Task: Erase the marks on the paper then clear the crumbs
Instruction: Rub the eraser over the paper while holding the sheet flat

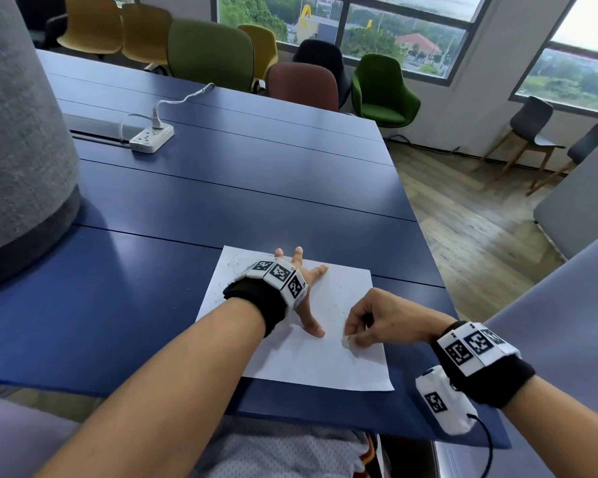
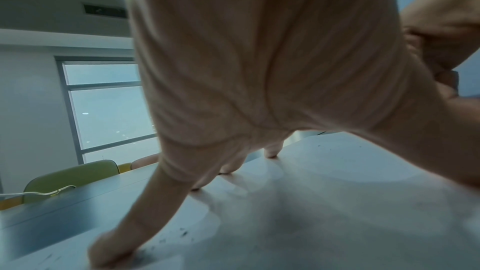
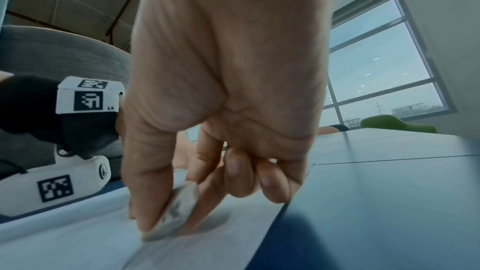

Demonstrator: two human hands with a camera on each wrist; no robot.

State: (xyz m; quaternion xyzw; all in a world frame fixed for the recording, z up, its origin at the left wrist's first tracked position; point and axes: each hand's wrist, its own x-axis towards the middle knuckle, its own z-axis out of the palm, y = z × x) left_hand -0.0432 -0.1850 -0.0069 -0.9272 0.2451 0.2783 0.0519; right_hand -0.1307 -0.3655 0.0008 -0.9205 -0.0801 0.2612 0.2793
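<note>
A white sheet of paper (image 1: 325,363) lies near the front edge of the blue table (image 1: 221,188). My left hand (image 1: 304,288) presses on it with fingers spread, fingertips (image 2: 109,254) down on the sheet (image 2: 311,213). My right hand (image 1: 370,322) pinches a small grey-white eraser (image 1: 346,341) between thumb and fingers, its lower edge on the paper near the right side. In the right wrist view the smudged eraser (image 3: 176,213) touches the sheet (image 3: 78,243). A short dark pencil mark (image 1: 354,356) sits just below the eraser. Dark crumbs (image 1: 235,267) are scattered on the sheet's upper left and also crumbs (image 2: 182,233) by my fingers.
A white power strip (image 1: 151,138) with a cable lies far back on the table. A grey felt partition (image 1: 18,150) stands at the left. Chairs (image 1: 211,56) line the table's far side. The table's right edge (image 1: 425,232) drops to a wooden floor.
</note>
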